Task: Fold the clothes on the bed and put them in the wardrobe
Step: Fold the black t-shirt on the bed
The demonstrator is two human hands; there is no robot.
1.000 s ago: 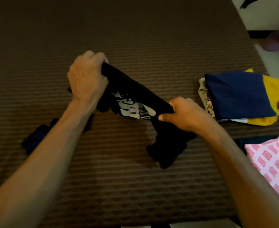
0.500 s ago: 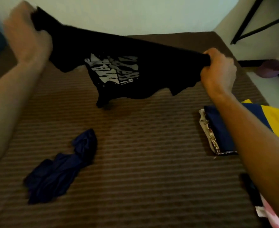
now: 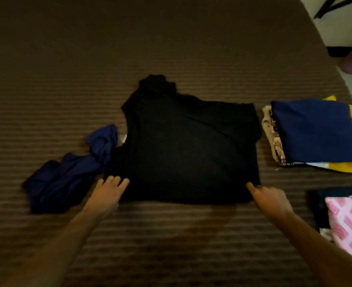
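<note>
I've got the black shirt lying flat mid-bed, my left hand resting open-fingered on its near-left corner, my right hand pinching the near-right hem, and this soft, light, floppy cloth wants gripping at its corners.

Shirt spread flat on the bed, just beyond the fingers of both hands. Crumpled garment left of the left fingers, touching the shirt. Folded stack and patterned cloth right of the right fingers.
</note>
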